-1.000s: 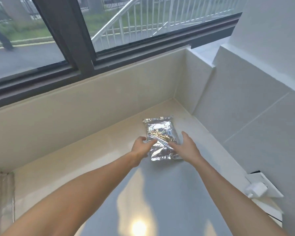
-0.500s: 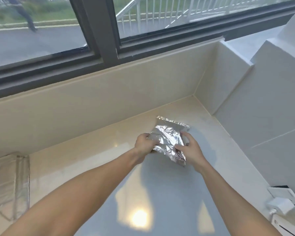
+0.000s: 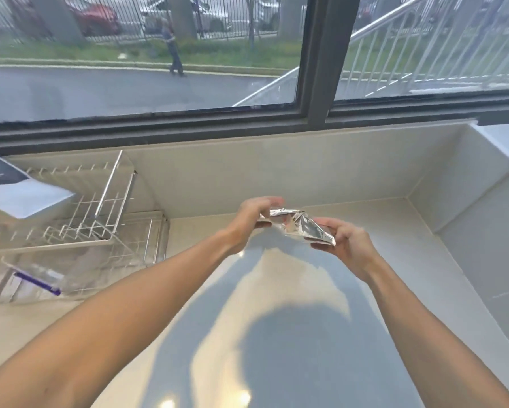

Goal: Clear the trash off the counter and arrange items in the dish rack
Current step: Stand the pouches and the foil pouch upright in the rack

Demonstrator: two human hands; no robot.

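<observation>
A crumpled silver foil wrapper [image 3: 298,226] is held up off the pale counter [image 3: 276,304] between both hands. My left hand [image 3: 251,220] grips its left end with curled fingers. My right hand [image 3: 343,241] grips its lower right end. A wire dish rack [image 3: 106,219] stands at the left against the back wall. In the rack's near part lies a clear item with a purple strip [image 3: 37,279].
A white and dark box [image 3: 14,189] sits on the rack's far left. A window [image 3: 159,54] runs above the tiled backsplash, and a tiled wall closes the counter on the right.
Both hands have lifted the foil wrapper off the counter and bent it between them. The view has swung left, bringing the dish rack into sight.
</observation>
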